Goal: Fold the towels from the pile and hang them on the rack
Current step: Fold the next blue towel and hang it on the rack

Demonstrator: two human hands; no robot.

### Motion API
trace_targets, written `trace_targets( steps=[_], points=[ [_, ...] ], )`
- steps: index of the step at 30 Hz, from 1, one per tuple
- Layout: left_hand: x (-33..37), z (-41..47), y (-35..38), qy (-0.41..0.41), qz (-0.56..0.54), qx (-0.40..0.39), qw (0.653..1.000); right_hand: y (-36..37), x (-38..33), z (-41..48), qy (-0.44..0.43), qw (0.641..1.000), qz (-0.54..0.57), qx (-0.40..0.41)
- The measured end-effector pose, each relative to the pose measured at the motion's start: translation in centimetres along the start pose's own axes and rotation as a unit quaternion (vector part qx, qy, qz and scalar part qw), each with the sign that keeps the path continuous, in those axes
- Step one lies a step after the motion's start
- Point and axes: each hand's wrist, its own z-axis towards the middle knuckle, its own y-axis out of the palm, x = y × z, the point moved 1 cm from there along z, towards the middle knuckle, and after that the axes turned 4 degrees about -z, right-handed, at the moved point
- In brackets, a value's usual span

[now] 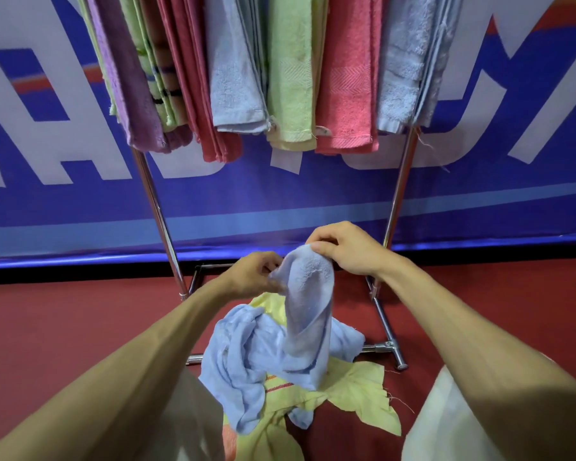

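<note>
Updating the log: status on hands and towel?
Left hand, right hand both pinch blue towel at top, lifted above pile. Towel hangs crumpled, not folded. Ahead, rack packed with hung towels.

Head-worn camera looks forward and down, close above the pile point(233, 361).

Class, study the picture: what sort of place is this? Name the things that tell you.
Probably an indoor hall or event space, not a home: a blue banner with white lettering lines the wall, the floor is red, and a metal rack holds folded towels.
</note>
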Motion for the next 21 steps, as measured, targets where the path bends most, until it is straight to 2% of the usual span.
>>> trace_targets(
  steps=[3,5,8,12,17,21],
  points=[
    [-0.5,0.6,0.3,-0.031,0.098,0.013,0.995,-0.6,0.3,-0.1,-0.004,1.000,0.002,0.016],
    [-0.7,0.8,0.1,-0.038,0.136,0.032,0.990,-1.2,0.8,-0.2,0.007,0.998,-0.068,0.006],
    [-0.7,0.6,-0.1,-0.046,0.098,0.054,0.993,-1.6,2.1,-0.5,0.038,0.987,-0.156,-0.013],
    [0.3,0.3,-0.8,0.002,0.099,0.114,0.988,-2.0,3.2,-0.9,0.098,0.983,-0.150,0.026],
    [0.3,0.2,-1.8,0.000,0.021,0.167,0.986,-1.8,4.0,-0.7,0.154,0.975,-0.132,0.090],
    [0.5,-0.3,-2.6,-0.023,-0.149,0.196,0.969,-1.3,4.5,-0.1,0.226,0.964,-0.042,0.133]
  ],
)
